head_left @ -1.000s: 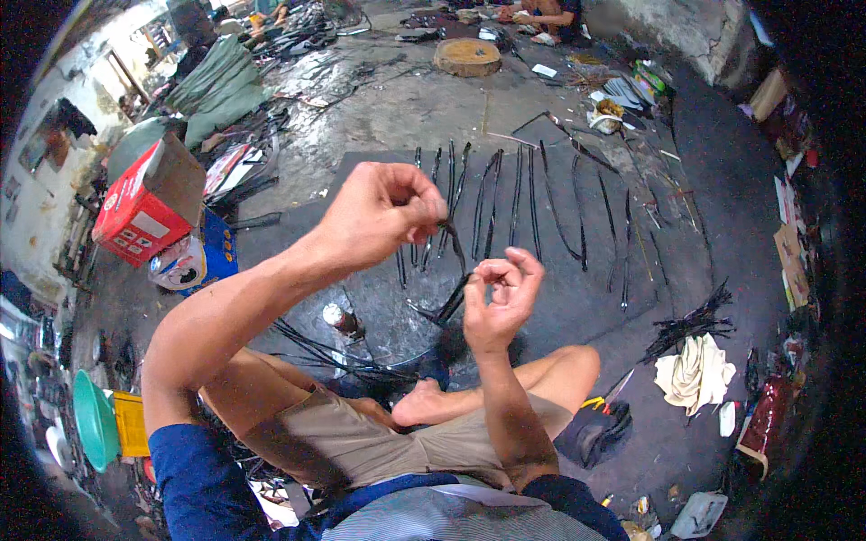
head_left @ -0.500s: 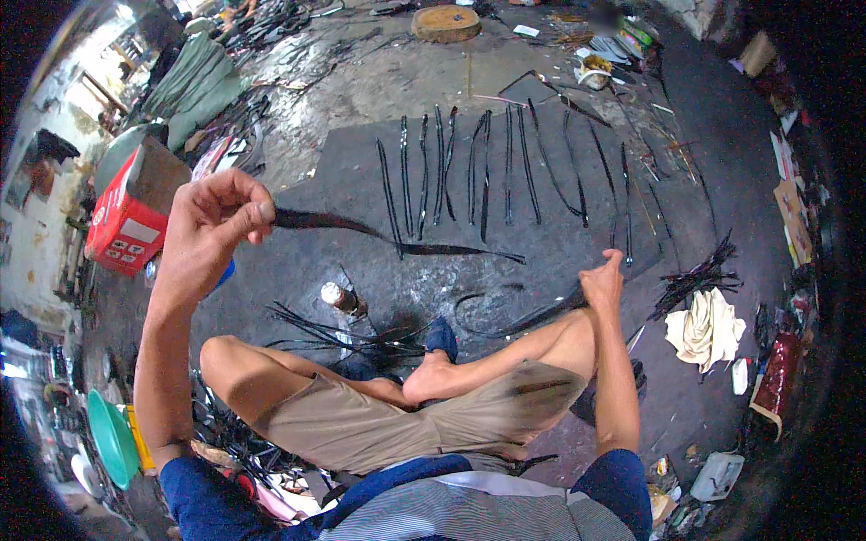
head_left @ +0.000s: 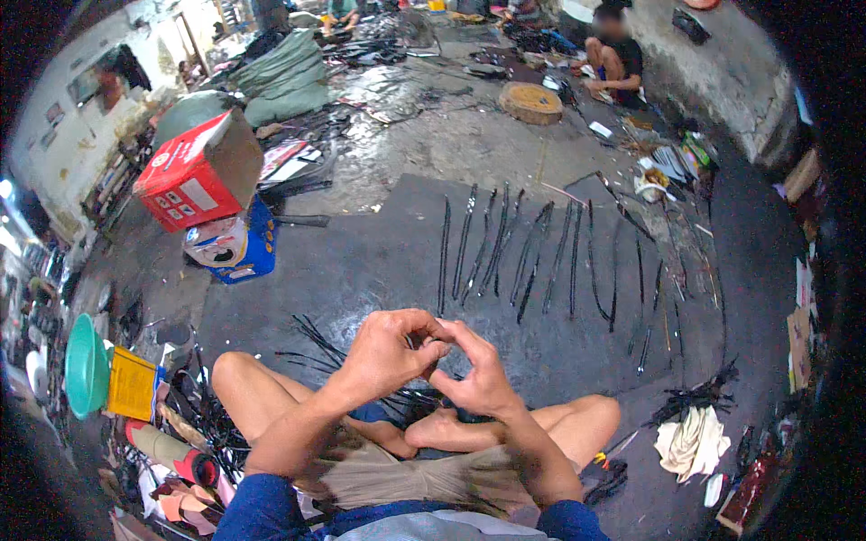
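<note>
My left hand [head_left: 390, 353] and my right hand [head_left: 478, 365] meet in front of my crossed legs. Both sets of fingers are curled, and the fingertips come together around a small gap. Whatever they pinch is hidden by the fingers. Beyond them, a row of thin black strips [head_left: 489, 243] lies side by side on a dark mat [head_left: 352, 261]. A loose bunch of black strips [head_left: 316, 347] pokes out from behind my left hand, partly covered by it.
At left, a red box [head_left: 185, 180] rests on a blue container [head_left: 257, 243], near a green basin [head_left: 86, 365] and yellow crate [head_left: 133, 383]. At right lie a cream cloth [head_left: 693, 442] and black bundle [head_left: 699, 397]. A round wooden block [head_left: 532, 103] and a seated person [head_left: 615, 59] are farther off.
My hands were wide apart, the left holding up a long black strip; they have come together at the middle. That strip no longer shows. The view has tilted up, bringing a seated person into sight.
</note>
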`<move>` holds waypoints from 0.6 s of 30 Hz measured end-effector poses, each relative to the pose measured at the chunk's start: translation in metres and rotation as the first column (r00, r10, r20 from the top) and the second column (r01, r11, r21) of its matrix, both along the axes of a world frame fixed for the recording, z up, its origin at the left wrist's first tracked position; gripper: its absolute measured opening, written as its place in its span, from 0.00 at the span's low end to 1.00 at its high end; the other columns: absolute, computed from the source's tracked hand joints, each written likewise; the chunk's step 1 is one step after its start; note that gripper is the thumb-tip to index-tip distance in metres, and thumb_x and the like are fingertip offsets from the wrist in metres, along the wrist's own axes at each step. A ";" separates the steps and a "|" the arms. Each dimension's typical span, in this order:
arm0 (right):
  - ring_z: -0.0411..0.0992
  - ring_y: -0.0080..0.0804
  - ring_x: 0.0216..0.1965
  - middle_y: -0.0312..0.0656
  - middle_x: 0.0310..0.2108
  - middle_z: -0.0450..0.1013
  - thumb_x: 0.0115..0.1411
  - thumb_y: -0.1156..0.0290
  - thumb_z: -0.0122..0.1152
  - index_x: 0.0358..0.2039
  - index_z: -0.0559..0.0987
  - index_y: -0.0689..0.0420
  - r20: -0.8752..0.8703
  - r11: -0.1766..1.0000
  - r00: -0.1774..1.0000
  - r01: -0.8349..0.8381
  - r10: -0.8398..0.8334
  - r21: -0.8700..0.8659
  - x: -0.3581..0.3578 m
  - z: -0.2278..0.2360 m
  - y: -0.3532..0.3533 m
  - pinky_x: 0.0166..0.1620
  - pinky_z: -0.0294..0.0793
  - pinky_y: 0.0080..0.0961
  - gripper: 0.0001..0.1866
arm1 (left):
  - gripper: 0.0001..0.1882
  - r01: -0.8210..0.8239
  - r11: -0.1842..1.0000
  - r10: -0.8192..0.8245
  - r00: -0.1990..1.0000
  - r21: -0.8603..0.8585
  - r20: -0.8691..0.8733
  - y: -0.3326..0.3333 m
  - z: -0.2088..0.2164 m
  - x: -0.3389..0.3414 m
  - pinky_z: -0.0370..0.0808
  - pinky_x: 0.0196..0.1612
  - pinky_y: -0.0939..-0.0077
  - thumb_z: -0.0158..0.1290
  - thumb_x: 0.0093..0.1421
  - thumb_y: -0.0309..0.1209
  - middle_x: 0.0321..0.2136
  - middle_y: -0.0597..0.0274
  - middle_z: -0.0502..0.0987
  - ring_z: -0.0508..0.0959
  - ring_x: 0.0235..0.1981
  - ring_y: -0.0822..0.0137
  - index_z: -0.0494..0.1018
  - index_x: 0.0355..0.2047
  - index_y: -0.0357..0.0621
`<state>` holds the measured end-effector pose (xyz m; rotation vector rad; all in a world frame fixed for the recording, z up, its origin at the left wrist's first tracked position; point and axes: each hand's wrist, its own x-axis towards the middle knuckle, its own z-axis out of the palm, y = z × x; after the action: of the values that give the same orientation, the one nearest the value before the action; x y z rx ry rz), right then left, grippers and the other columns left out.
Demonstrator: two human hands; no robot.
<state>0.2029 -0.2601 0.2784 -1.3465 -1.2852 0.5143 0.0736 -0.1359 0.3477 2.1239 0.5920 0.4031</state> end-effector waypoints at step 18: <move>0.79 0.36 0.29 0.42 0.31 0.79 0.50 0.72 0.74 0.40 0.84 0.57 0.421 0.967 0.880 0.138 -0.219 0.214 -0.029 0.023 0.069 0.31 0.79 0.29 0.15 | 0.06 -0.134 0.745 0.432 0.843 -0.653 0.320 0.049 -0.052 -0.042 0.79 0.34 0.82 0.64 0.59 0.23 0.29 0.62 0.82 0.81 0.30 0.77 0.80 0.36 0.35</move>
<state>0.1737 -0.1916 0.3016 -1.4610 -1.5106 -0.0480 0.0312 -0.0873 0.2959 1.2435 0.6679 0.7508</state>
